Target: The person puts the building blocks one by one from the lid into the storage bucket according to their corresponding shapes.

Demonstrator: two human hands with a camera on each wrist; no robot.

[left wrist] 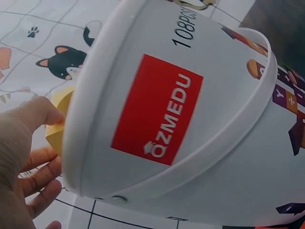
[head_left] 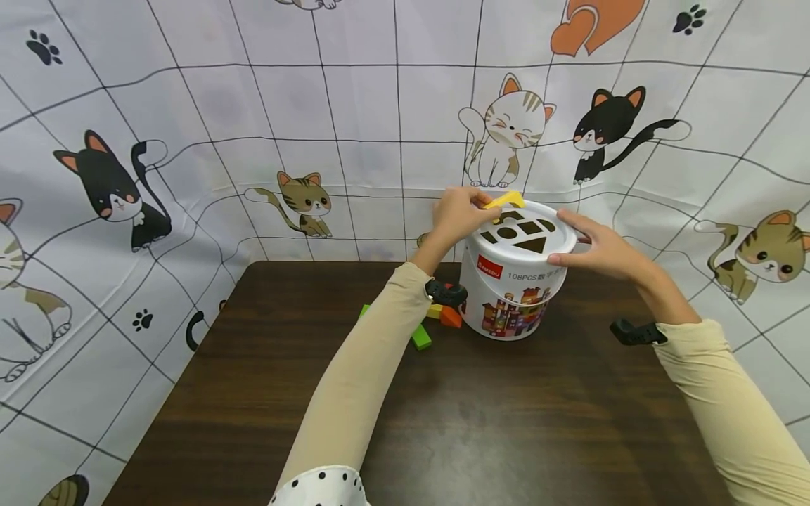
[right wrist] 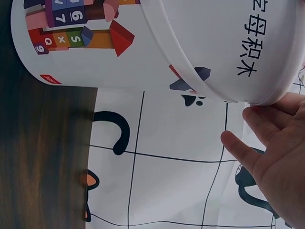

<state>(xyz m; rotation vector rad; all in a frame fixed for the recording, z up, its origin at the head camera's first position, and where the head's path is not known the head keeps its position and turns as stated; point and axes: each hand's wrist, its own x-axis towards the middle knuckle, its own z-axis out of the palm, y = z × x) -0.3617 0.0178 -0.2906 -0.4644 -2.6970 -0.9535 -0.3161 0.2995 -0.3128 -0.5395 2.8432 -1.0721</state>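
Two hands are working the white plastic shape-sorter bucket (head_left: 515, 281): left hand (head_left: 457, 213) pinching a flat yellow block (head_left: 504, 201) over the lid's far-left rim, right hand (head_left: 601, 247) pressing spread fingers against its right edge.

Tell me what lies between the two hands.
The white bucket, its lid with shape holes, sits between the left hand and the right hand, in the head view.

The scene is evenly and brightly lit; soft shadows are cast on the table (head_left: 443, 422); edges are bowed by wide-angle distortion; the left hand (left wrist: 19, 157) is blurred close-up.
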